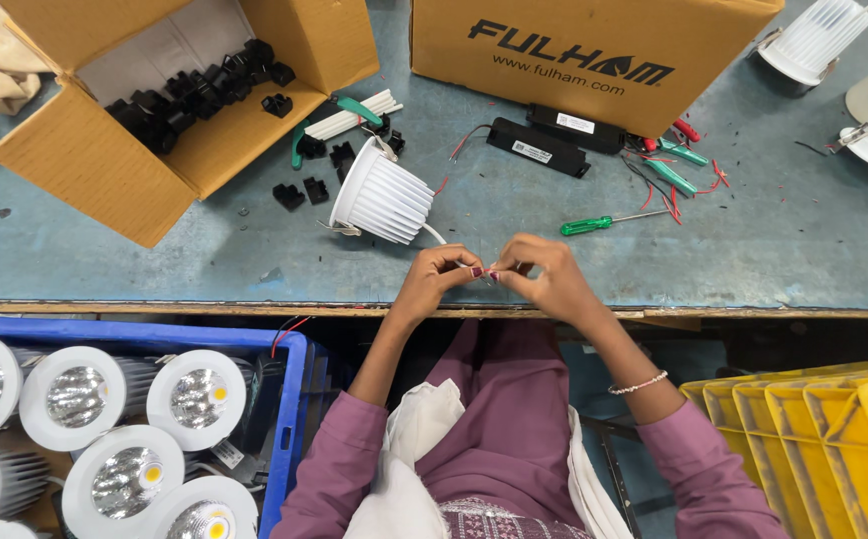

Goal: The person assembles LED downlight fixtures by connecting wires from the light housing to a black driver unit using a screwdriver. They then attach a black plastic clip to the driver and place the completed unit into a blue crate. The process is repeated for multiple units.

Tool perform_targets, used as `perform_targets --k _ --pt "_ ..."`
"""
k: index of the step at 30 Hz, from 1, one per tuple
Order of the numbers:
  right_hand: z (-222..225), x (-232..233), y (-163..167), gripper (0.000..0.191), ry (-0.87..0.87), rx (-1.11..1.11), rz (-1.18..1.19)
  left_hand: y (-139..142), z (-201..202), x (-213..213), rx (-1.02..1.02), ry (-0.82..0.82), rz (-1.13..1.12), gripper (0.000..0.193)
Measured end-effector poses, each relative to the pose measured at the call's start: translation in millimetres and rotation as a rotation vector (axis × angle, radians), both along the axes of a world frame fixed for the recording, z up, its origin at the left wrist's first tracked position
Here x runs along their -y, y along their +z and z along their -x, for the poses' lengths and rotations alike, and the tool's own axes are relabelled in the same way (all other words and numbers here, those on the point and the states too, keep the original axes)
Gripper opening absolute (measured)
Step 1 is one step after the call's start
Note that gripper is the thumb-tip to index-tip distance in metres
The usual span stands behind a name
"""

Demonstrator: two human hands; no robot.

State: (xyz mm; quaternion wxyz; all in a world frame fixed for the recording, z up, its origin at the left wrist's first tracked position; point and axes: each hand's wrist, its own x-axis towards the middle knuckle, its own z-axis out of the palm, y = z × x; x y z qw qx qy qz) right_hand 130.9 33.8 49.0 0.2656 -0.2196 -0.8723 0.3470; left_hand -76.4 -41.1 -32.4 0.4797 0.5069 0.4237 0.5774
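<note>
Where the view ends at the bottom, the person's purple sleeves and lap are cut off, and so are the blue crate point(289, 399) of round white lamps point(197, 397) at the lower left and the stacked yellow crates point(803, 439) at the lower right. Both forearms rise from there and meet over the near edge of the worn blue table point(803, 250). The left hand point(436, 275) curls inward with its fingertips pinched together, and the right hand point(546, 274), with a bead bracelet on its wrist, mirrors it, so that the two sets of fingertips touch. Between them sits a tiny piece point(484, 270), reddish at the fingertips; it is too small and too covered by the fingers to name, and both hands grip it tightly. Just beyond the hands a ribbed white lamp housing point(386, 195) lies on its side, and a white wire point(436, 234) from it runs toward the hands. A green screwdriver point(603, 223) lies to the right. Farther back are small black clips point(304, 190), two black boxes point(554, 138) with red wires, and green-handled pliers point(678, 165). At the far edge an open cardboard box point(104, 170) holds more black parts, and a closed carton point(593, 60) is cropped by the frame.
</note>
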Motion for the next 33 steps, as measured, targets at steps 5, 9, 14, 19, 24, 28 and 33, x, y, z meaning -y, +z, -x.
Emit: perform_targets --k 5,9,14,19,24,28,33 --pt "6 -19 -46 0.016 -0.119 -0.162 1.19 2 -2 2 -0.069 0.025 0.013 0.012" --pt "-1 -25 -61 0.016 -0.068 -0.233 1.675 1 -2 1 -0.063 0.027 0.01 0.012" --pt "-8 -9 -41 0.012 -0.037 -0.319 1.251 0 0 0 -0.03 0.018 0.016 0.013" --pt "-2 20 -10 0.014 -0.266 -0.009 -0.094 0 0 -1 -0.029 0.006 0.021 0.013" --pt "5 27 12 0.014 -0.121 0.025 -0.467 2 -1 1 -0.026 0.011 0.025 0.013" --pt "3 24 15 0.014 -0.073 0.005 -0.465 3 -1 2 -0.052 0.025 0.028 0.012" --pt "-3 14 0 0.01 -0.066 -0.032 -0.109 3 -1 1 -0.043 0.02 0.021 0.011"
